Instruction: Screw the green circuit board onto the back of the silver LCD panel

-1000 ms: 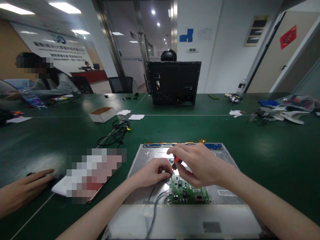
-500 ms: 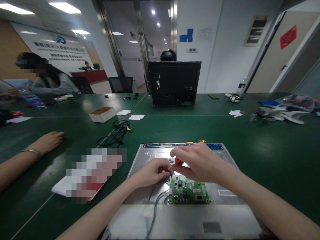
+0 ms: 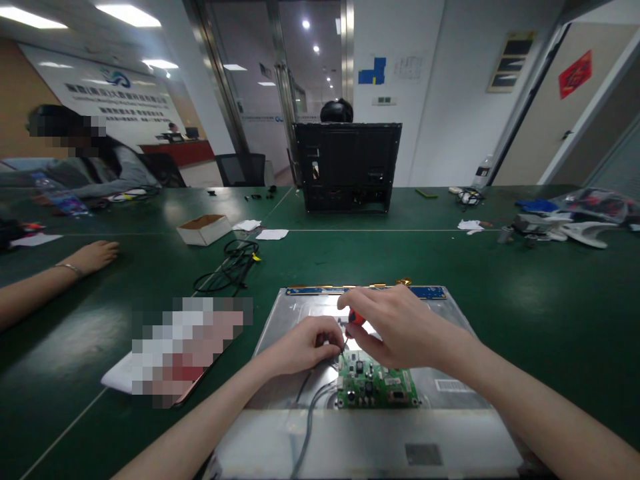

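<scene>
A silver metal panel (image 3: 450,437) lies flat on the green table in front of me. A small green circuit board (image 3: 376,388) sits on it, with a grey cable (image 3: 306,427) running from its left side. My right hand (image 3: 400,328) grips a screwdriver with an orange-red handle (image 3: 355,317), tip down at the board's upper left corner. My left hand (image 3: 305,347) pinches the thin shaft near that corner. A blue strip board (image 3: 425,292) runs along the panel's far edge.
Another person's arm and hand (image 3: 90,257) rest on the table at left, beside a blurred flat item (image 3: 180,347). A coiled black cable (image 3: 235,263), a small cardboard box (image 3: 204,229), a black monitor back (image 3: 347,165) and scattered parts (image 3: 565,227) lie farther off.
The other person's hand at left moved away from the near table edge and farther back. My hands stayed at the board, the right one shifting slightly on the screwdriver.
</scene>
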`<move>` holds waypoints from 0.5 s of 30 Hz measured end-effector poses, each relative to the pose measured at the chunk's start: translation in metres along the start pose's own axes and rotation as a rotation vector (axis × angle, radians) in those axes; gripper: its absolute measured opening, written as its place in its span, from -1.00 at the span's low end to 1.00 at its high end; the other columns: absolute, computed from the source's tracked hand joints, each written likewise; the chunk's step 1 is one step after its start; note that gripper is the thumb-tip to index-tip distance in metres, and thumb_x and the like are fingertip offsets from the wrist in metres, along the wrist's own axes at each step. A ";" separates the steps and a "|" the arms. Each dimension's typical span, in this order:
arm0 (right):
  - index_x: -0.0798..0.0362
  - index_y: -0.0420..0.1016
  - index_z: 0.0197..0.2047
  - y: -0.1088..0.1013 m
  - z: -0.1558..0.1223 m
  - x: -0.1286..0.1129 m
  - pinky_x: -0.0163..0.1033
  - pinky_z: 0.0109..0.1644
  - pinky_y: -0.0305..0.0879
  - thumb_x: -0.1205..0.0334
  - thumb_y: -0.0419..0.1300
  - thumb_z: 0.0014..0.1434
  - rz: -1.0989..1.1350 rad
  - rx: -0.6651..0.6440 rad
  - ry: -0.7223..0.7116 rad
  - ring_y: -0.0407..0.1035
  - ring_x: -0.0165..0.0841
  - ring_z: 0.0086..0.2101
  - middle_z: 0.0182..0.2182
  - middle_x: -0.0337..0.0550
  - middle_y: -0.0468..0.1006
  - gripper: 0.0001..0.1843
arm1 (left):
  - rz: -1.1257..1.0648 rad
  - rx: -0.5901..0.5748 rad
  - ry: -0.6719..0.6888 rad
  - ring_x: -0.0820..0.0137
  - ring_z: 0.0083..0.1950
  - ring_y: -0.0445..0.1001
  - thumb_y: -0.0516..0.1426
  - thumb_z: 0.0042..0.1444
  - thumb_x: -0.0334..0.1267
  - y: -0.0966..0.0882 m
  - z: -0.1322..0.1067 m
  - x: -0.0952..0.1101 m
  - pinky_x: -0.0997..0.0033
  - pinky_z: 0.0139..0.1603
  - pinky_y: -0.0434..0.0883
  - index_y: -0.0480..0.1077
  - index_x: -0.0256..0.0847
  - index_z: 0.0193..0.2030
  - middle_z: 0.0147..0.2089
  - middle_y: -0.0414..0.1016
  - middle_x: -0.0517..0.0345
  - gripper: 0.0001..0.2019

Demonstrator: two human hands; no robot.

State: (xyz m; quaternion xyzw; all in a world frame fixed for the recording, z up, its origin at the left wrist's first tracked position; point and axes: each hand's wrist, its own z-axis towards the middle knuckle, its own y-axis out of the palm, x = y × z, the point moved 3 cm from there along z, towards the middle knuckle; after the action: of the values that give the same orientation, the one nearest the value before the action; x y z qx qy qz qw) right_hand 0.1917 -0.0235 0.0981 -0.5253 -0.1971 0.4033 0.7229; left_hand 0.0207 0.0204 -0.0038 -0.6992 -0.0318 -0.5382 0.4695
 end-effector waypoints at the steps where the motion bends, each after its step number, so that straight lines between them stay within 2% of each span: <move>1: 0.10 0.29 -0.10 0.000 0.000 0.001 -0.28 -0.49 -0.09 0.25 0.02 0.27 -0.009 0.011 -0.001 0.29 -0.42 -0.45 -0.29 -0.16 0.51 -0.83 | 0.001 0.002 -0.002 0.37 -0.31 0.37 0.11 0.04 -0.42 0.000 0.000 0.001 0.43 -0.28 0.32 0.43 -0.25 -0.30 -0.34 0.47 0.18 -0.91; 5: 0.09 0.32 -0.16 0.001 0.001 0.003 -0.28 -0.50 -0.13 0.10 0.02 0.33 -0.046 0.038 -0.024 0.29 -0.42 -0.49 -0.36 -0.19 0.53 -0.77 | 0.015 0.009 0.015 0.39 -0.35 0.34 0.11 0.05 -0.42 -0.001 0.001 0.005 0.44 -0.31 0.28 0.41 -0.24 -0.33 -0.39 0.42 0.23 -0.93; 8: 0.08 0.32 -0.20 0.001 0.000 0.003 -0.28 -0.49 -0.13 0.06 0.02 0.34 -0.058 0.019 -0.027 0.28 -0.43 -0.51 -0.40 -0.20 0.51 -0.74 | 0.031 0.016 0.025 0.42 -0.40 0.29 0.11 0.04 -0.41 -0.002 0.001 0.007 0.47 -0.36 0.23 0.37 -0.24 -0.39 -0.45 0.35 0.26 -0.96; 11: 0.09 0.31 -0.15 0.000 0.000 0.001 -0.27 -0.48 -0.08 0.09 0.01 0.34 -0.024 0.007 -0.021 0.28 -0.42 -0.46 -0.33 -0.17 0.50 -0.77 | 0.017 0.018 0.033 0.42 -0.38 0.30 0.10 0.06 -0.41 -0.001 0.001 0.006 0.47 -0.35 0.24 0.38 -0.24 -0.38 -0.44 0.36 0.26 -0.95; 15: 0.12 0.27 -0.09 -0.003 0.000 -0.002 -0.27 -0.44 0.00 0.26 0.03 0.23 0.033 -0.012 -0.024 0.25 -0.41 -0.43 -0.26 -0.11 0.46 -0.80 | -0.012 0.001 0.029 0.41 -0.37 0.32 0.12 0.07 -0.38 0.000 0.001 0.003 0.47 -0.33 0.26 0.40 -0.24 -0.36 -0.40 0.41 0.23 -0.96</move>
State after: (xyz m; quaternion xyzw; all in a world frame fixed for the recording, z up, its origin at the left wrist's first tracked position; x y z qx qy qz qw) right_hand 0.1918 -0.0253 0.1011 -0.5279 -0.1996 0.4204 0.7104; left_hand 0.0226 0.0196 -0.0009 -0.6907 -0.0294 -0.5511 0.4672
